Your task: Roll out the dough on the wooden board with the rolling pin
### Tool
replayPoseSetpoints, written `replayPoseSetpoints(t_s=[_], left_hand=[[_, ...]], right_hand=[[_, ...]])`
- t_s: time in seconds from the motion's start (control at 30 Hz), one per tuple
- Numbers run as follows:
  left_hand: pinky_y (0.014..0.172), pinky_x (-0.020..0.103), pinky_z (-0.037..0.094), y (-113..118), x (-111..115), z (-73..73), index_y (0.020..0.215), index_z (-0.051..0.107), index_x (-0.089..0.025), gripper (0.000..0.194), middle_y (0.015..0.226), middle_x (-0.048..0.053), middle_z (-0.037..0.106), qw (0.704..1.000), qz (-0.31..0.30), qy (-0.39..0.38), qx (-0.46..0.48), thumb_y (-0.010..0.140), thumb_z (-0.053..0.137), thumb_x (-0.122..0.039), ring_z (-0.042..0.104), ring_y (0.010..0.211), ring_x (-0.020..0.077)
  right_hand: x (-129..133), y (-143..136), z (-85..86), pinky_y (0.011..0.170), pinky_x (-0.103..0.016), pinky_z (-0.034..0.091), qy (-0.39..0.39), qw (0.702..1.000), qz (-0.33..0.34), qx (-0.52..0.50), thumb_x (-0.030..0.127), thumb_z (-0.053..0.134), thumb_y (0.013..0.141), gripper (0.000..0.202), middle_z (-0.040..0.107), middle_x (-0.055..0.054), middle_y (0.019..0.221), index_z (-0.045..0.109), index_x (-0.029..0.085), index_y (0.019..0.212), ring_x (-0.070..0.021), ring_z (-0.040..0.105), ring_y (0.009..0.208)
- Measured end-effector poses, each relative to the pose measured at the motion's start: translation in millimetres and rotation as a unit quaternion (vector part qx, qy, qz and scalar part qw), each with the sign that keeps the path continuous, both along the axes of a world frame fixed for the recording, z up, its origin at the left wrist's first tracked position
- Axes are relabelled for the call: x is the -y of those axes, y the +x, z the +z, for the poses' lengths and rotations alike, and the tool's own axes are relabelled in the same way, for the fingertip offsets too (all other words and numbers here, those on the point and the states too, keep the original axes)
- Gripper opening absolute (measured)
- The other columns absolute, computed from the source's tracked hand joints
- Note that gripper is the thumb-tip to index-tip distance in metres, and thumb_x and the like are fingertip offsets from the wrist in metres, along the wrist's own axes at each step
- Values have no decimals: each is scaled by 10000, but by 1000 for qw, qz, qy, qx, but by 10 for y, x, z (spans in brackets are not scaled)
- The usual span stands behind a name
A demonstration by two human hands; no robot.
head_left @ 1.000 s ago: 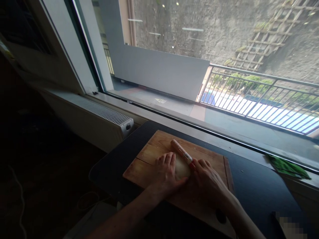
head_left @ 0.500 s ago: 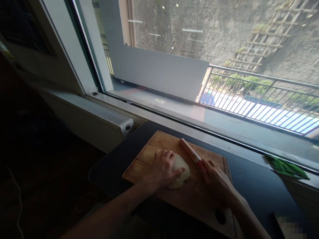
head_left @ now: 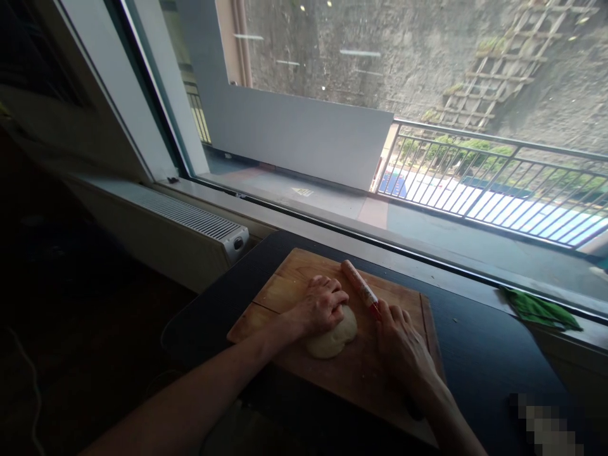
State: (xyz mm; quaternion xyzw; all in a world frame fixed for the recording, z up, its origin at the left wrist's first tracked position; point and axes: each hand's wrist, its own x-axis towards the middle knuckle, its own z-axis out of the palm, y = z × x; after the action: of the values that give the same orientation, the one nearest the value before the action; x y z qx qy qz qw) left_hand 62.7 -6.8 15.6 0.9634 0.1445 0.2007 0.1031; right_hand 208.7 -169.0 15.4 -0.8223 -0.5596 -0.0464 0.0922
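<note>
Head view: the left hand (head_left: 325, 307) lies palm down across the far part of the dough (head_left: 332, 342), fingers bent; whether they grip it or merely rest there cannot be confirmed. The right hand (head_left: 399, 329) has its fingers closed round the red near end of the rolling pin (head_left: 358, 285), which points away, angled left. The dough sits mid-board; a strip of the board (head_left: 292, 272) separates it from the right hand. The dark surface (head_left: 475, 342) extends right of the board. Beyond: windowsill (head_left: 304, 234), green cloth (head_left: 541, 310) at right, radiator (head_left: 190, 215) at left.
</note>
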Motion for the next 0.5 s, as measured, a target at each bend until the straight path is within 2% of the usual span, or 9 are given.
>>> replayPoseSetpoints(t_s=[0.13,0.23,0.33,0.4,0.5], left_hand=[[965,388,302,-13,-16,44,964,656,-245,226,979,35,571,1000,-21,-5,1,834,472,-259,506,961,196],[981,390,296,-63,-62,141,985,655,-254,275,1034,36,582,998,-43,-34,-31,796,548,-423,509,1025,219],[1015,411,266,-159,-140,257,1191,554,-282,714,1243,47,525,986,-107,-58,-115,577,672,-627,437,1183,277],[1040,433,229,-229,-185,310,1312,436,-286,955,1353,70,448,976,-138,-53,-160,472,711,-648,367,1260,301],[1043,450,226,-312,-190,326,1354,376,-267,1018,1393,101,404,975,-138,-26,-173,467,714,-632,348,1276,315]], right_hand=[[10,-3,8,742,-301,405,3,1000,3,-7,187,320,924,326,538,-80,1062,387,203,1243,-218,492,970],[13,-14,32,749,-298,401,7,1000,2,-12,193,321,926,327,544,-79,1060,389,205,1246,-215,494,975],[11,-34,57,753,-293,399,7,1000,0,-18,207,317,931,328,549,-77,1051,398,204,1249,-209,496,977],[13,-43,70,756,-294,399,13,1000,-1,-21,229,321,934,335,548,-77,1058,397,201,1259,-210,495,986],[39,18,75,765,-283,398,20,999,16,-41,273,334,936,344,544,-63,1083,401,231,1271,-198,498,1000]])
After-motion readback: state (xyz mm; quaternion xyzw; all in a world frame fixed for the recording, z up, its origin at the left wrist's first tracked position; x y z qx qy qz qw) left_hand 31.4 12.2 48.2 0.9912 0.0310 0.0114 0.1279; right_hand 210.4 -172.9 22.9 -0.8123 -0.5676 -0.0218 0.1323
